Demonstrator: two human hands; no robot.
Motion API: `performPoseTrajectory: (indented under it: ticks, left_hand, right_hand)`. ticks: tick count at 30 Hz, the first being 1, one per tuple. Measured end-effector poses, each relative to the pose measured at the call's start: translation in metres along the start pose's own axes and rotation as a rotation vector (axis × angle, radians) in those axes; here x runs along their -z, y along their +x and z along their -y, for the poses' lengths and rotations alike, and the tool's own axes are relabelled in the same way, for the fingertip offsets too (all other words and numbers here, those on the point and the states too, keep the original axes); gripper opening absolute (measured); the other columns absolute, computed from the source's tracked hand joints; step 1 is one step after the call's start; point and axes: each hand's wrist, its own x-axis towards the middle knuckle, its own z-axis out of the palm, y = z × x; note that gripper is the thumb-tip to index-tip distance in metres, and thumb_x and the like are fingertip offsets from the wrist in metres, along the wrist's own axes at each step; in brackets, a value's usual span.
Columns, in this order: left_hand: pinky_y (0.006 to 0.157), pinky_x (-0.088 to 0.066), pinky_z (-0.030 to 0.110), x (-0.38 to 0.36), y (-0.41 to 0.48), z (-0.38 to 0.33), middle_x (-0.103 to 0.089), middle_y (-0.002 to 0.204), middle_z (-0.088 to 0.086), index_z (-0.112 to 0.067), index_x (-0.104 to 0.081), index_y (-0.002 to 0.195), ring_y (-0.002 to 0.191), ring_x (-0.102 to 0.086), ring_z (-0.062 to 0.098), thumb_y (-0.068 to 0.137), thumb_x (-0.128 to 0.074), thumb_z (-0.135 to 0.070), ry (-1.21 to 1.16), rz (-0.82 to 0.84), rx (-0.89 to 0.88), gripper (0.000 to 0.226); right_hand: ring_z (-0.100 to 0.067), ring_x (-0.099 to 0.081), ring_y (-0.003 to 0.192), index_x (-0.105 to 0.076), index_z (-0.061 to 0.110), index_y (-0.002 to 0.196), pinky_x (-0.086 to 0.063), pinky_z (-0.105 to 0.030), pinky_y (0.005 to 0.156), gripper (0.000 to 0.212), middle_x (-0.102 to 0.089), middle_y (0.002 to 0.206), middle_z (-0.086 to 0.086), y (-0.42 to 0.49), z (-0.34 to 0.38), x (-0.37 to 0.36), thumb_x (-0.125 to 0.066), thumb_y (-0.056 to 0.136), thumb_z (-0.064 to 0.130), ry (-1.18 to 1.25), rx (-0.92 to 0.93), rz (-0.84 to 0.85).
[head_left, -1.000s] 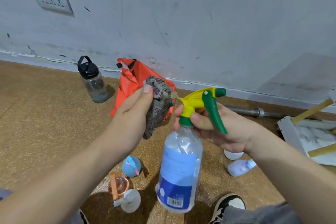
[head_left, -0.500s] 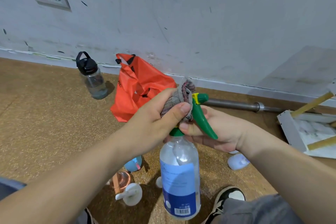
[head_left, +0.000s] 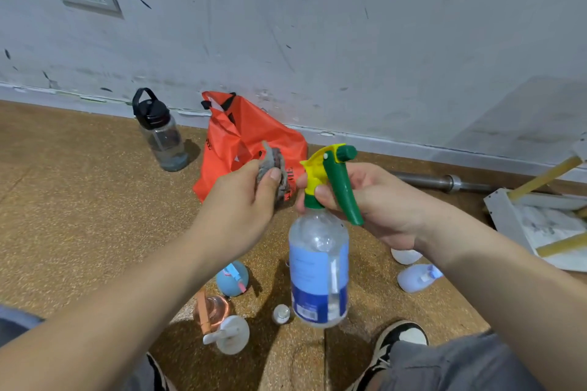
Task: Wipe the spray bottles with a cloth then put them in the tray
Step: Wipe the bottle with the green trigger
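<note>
Wiping step, I judge: my right hand (head_left: 378, 203) grips the spray bottle (head_left: 319, 267) by its neck, my left hand (head_left: 238, 203) pinches the cloth (head_left: 277, 165) just beside the head, which I should rub next.

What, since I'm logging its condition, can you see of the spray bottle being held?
The spray bottle is clear plastic with a blue-and-white label and a barcode near its base. Its spray head is yellow, with a green nozzle, a long green trigger and a green collar. It is held upright in the air, the right hand gripping its neck and head. The left hand holds a cloth just beside the head, apparently not touching.
</note>
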Motion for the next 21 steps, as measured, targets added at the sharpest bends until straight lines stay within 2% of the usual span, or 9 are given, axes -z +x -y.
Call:
performPoseTrajectory:
  ticks: [3,5,7,10,13,15,16,19,21]
  left_hand:
    - [0.051,-0.034,0.018,0.004,-0.005,-0.014,-0.047,0.048,-0.016,-0.022,-0.044,0.066,0.047,-0.046,0.002,0.108,-0.050,-0.033,-0.221,-0.014,0.086,0.044]
    - [0.049,-0.032,0.011,0.009,-0.010,-0.030,-0.040,0.049,-0.016,-0.024,-0.042,0.064,0.047,-0.042,0.001,0.107,-0.050,-0.038,-0.340,-0.002,0.030,0.047]
    - [0.051,-0.032,0.012,0.010,-0.015,-0.039,-0.045,0.053,-0.016,-0.023,-0.048,0.066,0.051,-0.043,0.002,0.101,-0.053,-0.056,-0.320,0.049,-0.048,0.049]
    - [0.053,-0.047,0.030,0.006,-0.015,-0.038,-0.063,0.058,-0.006,-0.023,-0.066,0.077,0.055,-0.061,0.010,0.089,-0.066,-0.063,-0.217,0.015,-0.011,0.042]
    - [0.053,-0.049,0.041,0.005,-0.009,-0.038,-0.061,0.059,0.008,-0.016,-0.067,0.078,0.056,-0.061,0.024,0.094,-0.067,-0.054,-0.244,-0.072,0.013,0.041]
    - [0.053,-0.051,0.048,0.007,-0.005,-0.040,-0.065,0.070,0.021,-0.014,-0.070,0.086,0.064,-0.063,0.039,0.099,-0.065,-0.044,-0.339,-0.047,-0.008,0.033]
    - [0.054,-0.052,0.046,0.009,-0.003,-0.042,-0.066,0.075,0.024,-0.012,-0.071,0.090,0.065,-0.062,0.040,0.100,-0.064,-0.040,-0.361,-0.033,-0.025,0.030]
    - [0.062,-0.053,0.032,0.015,0.002,-0.041,-0.070,0.078,0.014,-0.015,-0.073,0.093,0.068,-0.064,0.020,0.101,-0.063,-0.034,-0.419,0.008,-0.060,0.024]
    - [0.072,-0.062,0.047,0.017,0.006,-0.037,-0.076,0.088,0.014,-0.014,-0.075,0.097,0.079,-0.072,0.032,0.102,-0.064,-0.037,-0.510,0.027,-0.022,0.026]
  right_hand:
    - [-0.017,-0.069,0.084,-0.072,0.000,0.110,-0.055,-0.029,0.080,0.018,-0.074,0.095,-0.012,0.004,-0.003,-0.001,-0.069,0.092,-0.002,-0.078,0.048,-0.187]
    - [-0.017,-0.061,0.079,-0.073,0.004,0.099,-0.050,-0.033,0.076,0.012,-0.069,0.085,-0.014,0.006,-0.006,-0.003,-0.074,0.089,0.010,-0.186,0.081,-0.292]
    - [-0.019,-0.050,0.074,-0.067,-0.001,0.097,-0.042,-0.037,0.071,0.030,-0.058,0.078,-0.023,0.007,-0.009,-0.004,-0.075,0.083,0.025,-0.328,0.113,-0.356]
    - [-0.017,-0.044,0.068,-0.065,0.001,0.091,-0.038,-0.037,0.065,0.016,-0.052,0.072,-0.019,0.003,-0.007,-0.008,-0.073,0.090,0.015,-0.459,0.177,-0.372]
    - [-0.015,-0.047,0.069,-0.070,0.018,0.086,-0.040,-0.034,0.066,0.009,-0.058,0.072,-0.004,-0.002,-0.002,-0.014,-0.073,0.094,0.015,-0.424,0.194,-0.306]
    - [-0.013,-0.050,0.072,-0.072,0.019,0.086,-0.041,-0.033,0.068,0.011,-0.060,0.076,-0.003,-0.002,-0.001,-0.014,-0.070,0.097,0.018,-0.356,0.165,-0.276]
    - [-0.013,-0.049,0.073,-0.071,0.014,0.085,-0.040,-0.032,0.068,0.014,-0.058,0.076,-0.004,-0.001,-0.001,-0.013,-0.071,0.097,0.022,-0.329,0.131,-0.259]
    - [-0.018,-0.048,0.081,-0.064,-0.008,0.095,-0.038,-0.039,0.076,0.056,-0.056,0.084,-0.009,0.000,0.001,-0.008,-0.069,0.088,0.047,-0.314,0.089,-0.172]
    - [-0.019,-0.046,0.080,-0.064,-0.007,0.095,-0.037,-0.041,0.075,0.059,-0.055,0.084,-0.010,-0.001,0.004,-0.009,-0.064,0.086,0.051,-0.350,0.130,-0.175]
